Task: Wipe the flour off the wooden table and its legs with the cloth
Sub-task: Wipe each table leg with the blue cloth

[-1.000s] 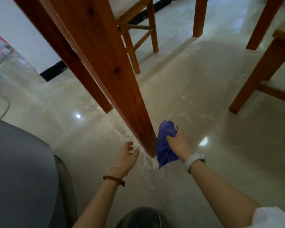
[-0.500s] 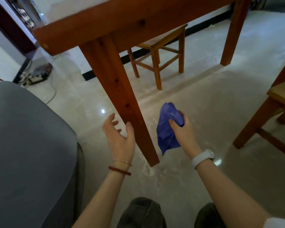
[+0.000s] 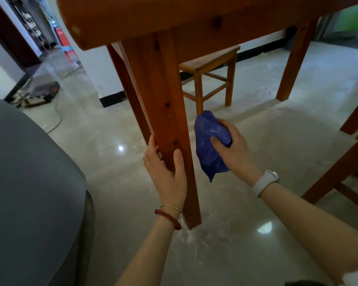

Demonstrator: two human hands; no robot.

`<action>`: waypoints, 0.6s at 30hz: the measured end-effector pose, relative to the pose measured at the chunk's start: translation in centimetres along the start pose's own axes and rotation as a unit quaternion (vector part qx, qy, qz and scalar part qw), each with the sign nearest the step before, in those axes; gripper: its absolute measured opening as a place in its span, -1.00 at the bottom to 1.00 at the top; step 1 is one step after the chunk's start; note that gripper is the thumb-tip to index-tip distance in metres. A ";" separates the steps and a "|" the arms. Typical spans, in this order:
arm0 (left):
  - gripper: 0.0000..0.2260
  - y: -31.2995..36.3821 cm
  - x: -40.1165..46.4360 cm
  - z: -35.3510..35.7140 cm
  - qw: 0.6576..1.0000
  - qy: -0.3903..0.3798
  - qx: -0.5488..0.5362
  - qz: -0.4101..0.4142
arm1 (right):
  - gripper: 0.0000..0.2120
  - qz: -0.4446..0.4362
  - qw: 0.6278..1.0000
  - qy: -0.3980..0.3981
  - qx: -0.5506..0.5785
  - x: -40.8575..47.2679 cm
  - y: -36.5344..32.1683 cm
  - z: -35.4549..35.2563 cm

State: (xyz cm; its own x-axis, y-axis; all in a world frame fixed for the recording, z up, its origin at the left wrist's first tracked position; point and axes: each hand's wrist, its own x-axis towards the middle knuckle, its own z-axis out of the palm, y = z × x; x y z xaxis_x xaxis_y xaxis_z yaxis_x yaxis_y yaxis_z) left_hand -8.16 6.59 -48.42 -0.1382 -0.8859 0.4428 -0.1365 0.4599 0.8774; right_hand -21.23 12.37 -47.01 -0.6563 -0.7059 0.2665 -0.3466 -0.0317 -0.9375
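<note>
Left hand (image 3: 167, 174) grips upright table leg (image 3: 161, 96); right hand (image 3: 235, 149) holds cloth (image 3: 210, 141).

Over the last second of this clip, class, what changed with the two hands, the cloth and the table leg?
The left hand, which hung open near the foot of the table leg, rose and now grips that leg, thumb on its front face. The right hand carried the blue cloth upward beside the leg, from near the floor to mid-height. Unchanged: the right hand grips the bunched cloth, and flour lies on the floor around the leg's foot.
</note>
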 end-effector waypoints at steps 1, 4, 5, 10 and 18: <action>-0.54 -0.1 -0.1 0.3 1.000 0.013 -0.003 0.003 | -0.59 -0.010 1.000 -0.004 0.006 0.2 0.5 0.0; -0.58 -0.6 -0.2 1.1 0.999 0.049 -0.007 0.021 | -0.58 -0.039 0.998 -0.002 0.050 1.0 1.8 0.3; -0.60 -0.7 -0.2 1.3 0.998 0.059 -0.009 0.022 | -0.57 -0.044 0.996 -0.004 0.073 1.4 2.0 0.4; -0.68 -0.1 -0.1 2.5 0.993 0.115 -0.017 0.006 | -0.53 -0.088 0.985 -0.024 0.145 3.9 2.2 0.6; -0.64 2.1 -0.4 4.9 0.976 0.217 0.006 -0.030 | -0.74 -0.226 0.940 -0.002 0.255 7.9 -4.3 1.0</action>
State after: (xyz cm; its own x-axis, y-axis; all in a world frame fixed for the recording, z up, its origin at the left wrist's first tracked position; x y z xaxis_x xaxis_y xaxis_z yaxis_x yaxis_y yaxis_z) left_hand -13.23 8.17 -47.66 0.2990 -0.8518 0.4302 -0.1430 0.4057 0.9027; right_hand -24.28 6.22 -41.11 -0.5158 -0.5421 0.6634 -0.2219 -0.6634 -0.7146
